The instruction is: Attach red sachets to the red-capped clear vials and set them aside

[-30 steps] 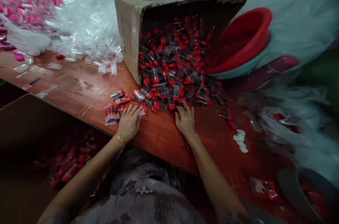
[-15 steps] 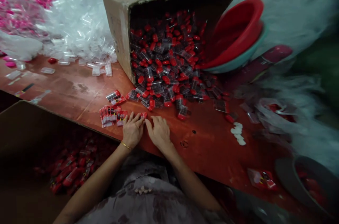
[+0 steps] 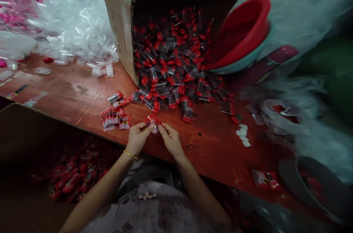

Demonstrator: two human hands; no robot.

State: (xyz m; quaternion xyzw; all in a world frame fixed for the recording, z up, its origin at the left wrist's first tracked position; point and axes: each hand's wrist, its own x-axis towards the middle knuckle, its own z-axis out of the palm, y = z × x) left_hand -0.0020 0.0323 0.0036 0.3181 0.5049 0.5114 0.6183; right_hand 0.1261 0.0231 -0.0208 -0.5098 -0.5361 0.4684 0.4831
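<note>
Between my two hands is a small red printed packet (image 3: 152,119) with a clear lower part. My left hand (image 3: 137,138) pinches its left side between thumb and fingers. The right side is pinched by my right hand (image 3: 171,139). Left of my hands lies a row of similar red packets (image 3: 109,118), overlapping one another, with a single packet (image 3: 125,120) beside them. Just behind these, a clear tube with a red cap (image 3: 115,97) rests on another packet. Beyond my hands, many red-capped clear containers (image 3: 168,67) spill from a tipped cardboard box (image 3: 118,23).
Clear plastic cases (image 3: 74,27) and pink pieces (image 3: 19,9) are heaped at the far left. Red and teal basins (image 3: 248,27) lean by the box. White discs (image 3: 243,135) and a grey bowl (image 3: 292,181) are at right. An open carton (image 3: 24,130) holds red packets below the table edge.
Both hands were lying with fingers forward on the table around the packet. Now they have drawn it back slightly and hold it up between thumbs and fingers. The view has shifted a little.
</note>
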